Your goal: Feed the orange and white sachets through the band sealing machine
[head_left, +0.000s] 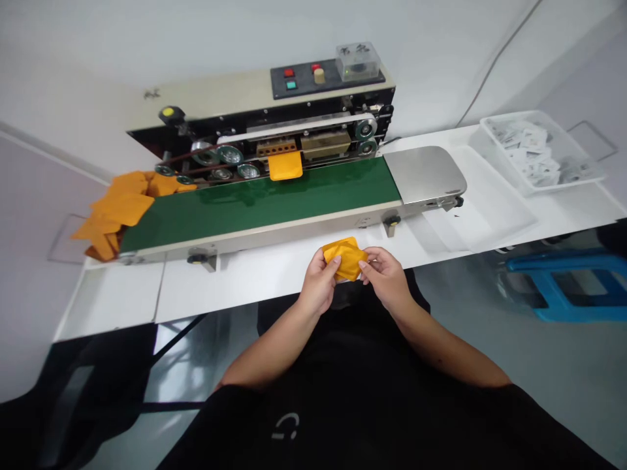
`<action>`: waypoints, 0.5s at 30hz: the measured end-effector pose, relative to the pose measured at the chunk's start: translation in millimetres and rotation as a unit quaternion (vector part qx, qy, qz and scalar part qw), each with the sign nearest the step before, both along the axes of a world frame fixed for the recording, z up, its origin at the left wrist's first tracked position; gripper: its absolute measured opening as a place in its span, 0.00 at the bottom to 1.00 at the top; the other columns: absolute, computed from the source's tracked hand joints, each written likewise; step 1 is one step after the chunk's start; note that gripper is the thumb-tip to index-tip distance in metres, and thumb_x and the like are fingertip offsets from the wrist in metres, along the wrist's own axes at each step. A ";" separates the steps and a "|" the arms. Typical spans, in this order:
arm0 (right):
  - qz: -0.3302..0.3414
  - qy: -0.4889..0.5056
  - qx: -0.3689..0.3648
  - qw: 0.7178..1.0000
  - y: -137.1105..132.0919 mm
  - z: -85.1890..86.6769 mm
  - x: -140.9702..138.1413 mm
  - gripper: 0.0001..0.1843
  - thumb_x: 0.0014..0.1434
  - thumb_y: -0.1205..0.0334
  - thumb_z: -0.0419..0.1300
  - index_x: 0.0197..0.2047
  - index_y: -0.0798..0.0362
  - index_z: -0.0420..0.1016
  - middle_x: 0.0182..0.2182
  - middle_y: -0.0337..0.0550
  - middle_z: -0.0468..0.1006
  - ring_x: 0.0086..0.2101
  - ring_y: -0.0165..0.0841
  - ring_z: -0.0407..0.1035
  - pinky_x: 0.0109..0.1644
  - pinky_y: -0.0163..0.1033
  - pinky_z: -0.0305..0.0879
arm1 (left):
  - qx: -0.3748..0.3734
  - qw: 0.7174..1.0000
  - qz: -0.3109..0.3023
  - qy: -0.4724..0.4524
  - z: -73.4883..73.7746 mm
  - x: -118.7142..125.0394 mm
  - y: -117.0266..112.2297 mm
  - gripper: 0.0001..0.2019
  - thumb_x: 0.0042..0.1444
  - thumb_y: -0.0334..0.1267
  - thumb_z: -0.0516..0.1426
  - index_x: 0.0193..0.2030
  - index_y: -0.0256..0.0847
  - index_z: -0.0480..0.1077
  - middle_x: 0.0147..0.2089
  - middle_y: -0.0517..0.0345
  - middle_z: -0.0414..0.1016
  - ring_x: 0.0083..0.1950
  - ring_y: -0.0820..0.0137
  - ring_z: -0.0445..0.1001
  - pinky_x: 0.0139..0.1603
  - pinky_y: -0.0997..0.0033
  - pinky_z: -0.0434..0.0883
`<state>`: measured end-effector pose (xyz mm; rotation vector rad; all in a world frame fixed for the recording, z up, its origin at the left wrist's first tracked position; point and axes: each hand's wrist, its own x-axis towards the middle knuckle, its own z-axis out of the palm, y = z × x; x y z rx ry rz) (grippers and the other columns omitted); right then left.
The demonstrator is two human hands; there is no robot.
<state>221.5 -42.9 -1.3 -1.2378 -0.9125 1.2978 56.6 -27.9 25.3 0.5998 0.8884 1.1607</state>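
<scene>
A yellow pouch (349,258) is hovering over the near edge of the desk (245,281), with the left grip (318,281) and the right grip (389,277) both clamping on it, 1 at each side, thumbs pressing on top. Behind it, a machine (215,98) is standing along the desk's far edge, its green belt (264,205) stretching along its front. 1 other pouch (285,166) is sticking out above the belt. More orange pouches (117,209) are lying heaped by the desk's left edge. Near the far right corner, 1 clear bin (563,187) is holding white packets (531,147).
</scene>
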 end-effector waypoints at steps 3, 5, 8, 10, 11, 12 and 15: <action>-0.024 0.026 0.011 0.999 -0.3 5.6 -1.6 0.18 0.61 0.51 0.74 0.48 0.48 0.77 0.38 0.35 0.77 0.25 0.25 0.73 0.27 0.32 0.72 | 0.012 1.000 0.008 -0.004 -1.1 0.0 -1.3 0.24 0.60 0.49 0.73 0.56 0.41 0.75 0.56 0.48 0.84 0.59 0.55 0.83 0.63 0.54 0.78; -0.043 0.045 0.014 0.998 -0.2 9.9 -1.2 0.17 0.60 0.52 0.74 0.47 0.48 0.75 0.36 0.34 0.77 0.24 0.25 0.73 0.27 0.32 0.72 | 0.014 1.000 0.009 -0.009 -2.1 -0.3 -1.6 0.24 0.60 0.48 0.73 0.57 0.41 0.75 0.57 0.48 0.84 0.59 0.55 0.83 0.64 0.53 0.78; -0.059 0.071 0.004 0.996 0.9 14.5 1.4 0.18 0.59 0.53 0.74 0.46 0.48 0.73 0.32 0.33 0.77 0.23 0.26 0.73 0.26 0.32 0.71 | 0.019 1.000 0.011 -0.011 -2.8 -0.6 -1.9 0.24 0.58 0.46 0.74 0.57 0.41 0.76 0.56 0.48 0.84 0.59 0.56 0.83 0.64 0.54 0.77; -0.060 0.077 -0.001 0.995 1.6 15.2 2.6 0.18 0.59 0.53 0.73 0.46 0.48 0.72 0.30 0.32 0.76 0.23 0.27 0.73 0.26 0.32 0.71 | 0.022 1.000 0.012 -0.008 -3.0 -0.2 -2.4 0.24 0.58 0.45 0.75 0.57 0.41 0.76 0.56 0.49 0.85 0.58 0.57 0.83 0.63 0.55 0.78; -0.058 0.075 -0.002 0.995 1.5 14.9 2.4 0.18 0.59 0.53 0.73 0.46 0.48 0.72 0.30 0.32 0.77 0.23 0.27 0.73 0.26 0.32 0.71 | 0.021 1.000 0.011 -0.004 -3.2 0.2 -2.7 0.25 0.57 0.45 0.75 0.57 0.41 0.76 0.55 0.50 0.84 0.57 0.58 0.84 0.62 0.56 0.78; -0.056 0.072 0.000 0.996 0.9 14.2 1.5 0.18 0.59 0.53 0.73 0.46 0.48 0.72 0.30 0.32 0.77 0.23 0.27 0.73 0.26 0.32 0.71 | 0.020 1.000 0.010 -0.001 -3.6 0.9 -3.1 0.26 0.56 0.44 0.76 0.57 0.41 0.75 0.55 0.50 0.84 0.56 0.59 0.84 0.61 0.58 0.78; -0.030 0.053 -0.001 0.998 -4.3 13.0 -1.7 0.18 0.58 0.52 0.74 0.45 0.49 0.74 0.32 0.34 0.77 0.24 0.27 0.73 0.26 0.33 0.72 | 0.010 1.000 0.005 0.015 -5.0 4.0 -3.8 0.26 0.53 0.43 0.77 0.55 0.41 0.75 0.52 0.52 0.84 0.51 0.61 0.84 0.56 0.61 0.79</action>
